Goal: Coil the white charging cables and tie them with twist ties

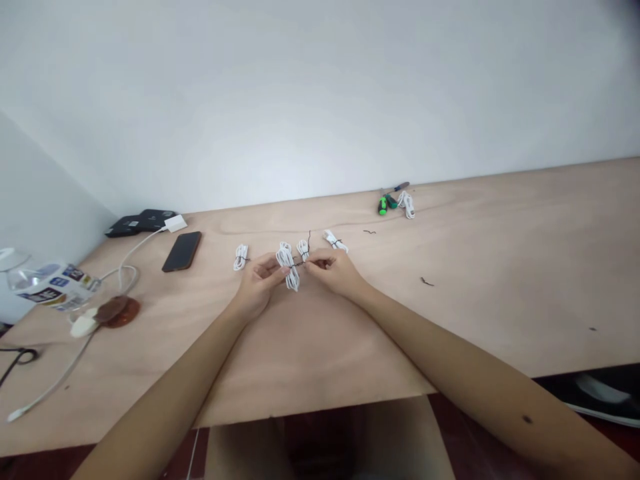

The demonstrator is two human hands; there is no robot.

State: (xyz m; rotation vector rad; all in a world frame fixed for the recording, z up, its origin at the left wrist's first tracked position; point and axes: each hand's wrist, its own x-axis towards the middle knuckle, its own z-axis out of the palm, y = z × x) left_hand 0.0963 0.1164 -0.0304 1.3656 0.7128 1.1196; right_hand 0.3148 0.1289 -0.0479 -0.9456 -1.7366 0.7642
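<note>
My left hand (261,279) is closed on a coiled white cable (287,264), holding it upright just above the table. A thin black twist tie (299,264) goes around the middle of this coil. The fingertips of my right hand (327,268) pinch the tie's end at the coil's right side. Behind my hands lies another white cable bundle (303,250), partly hidden. A tied white bundle (241,257) rests to the left, and a further tied bundle (335,241) sits just beyond my right hand.
Loose black ties (369,232) (427,282) lie to the right. Green-handled screwdrivers (383,204) and a white cable (407,204) are near the wall. On the left are a phone (182,251), black boxes (155,220), a white charger (175,223) and a plastic bottle (55,283).
</note>
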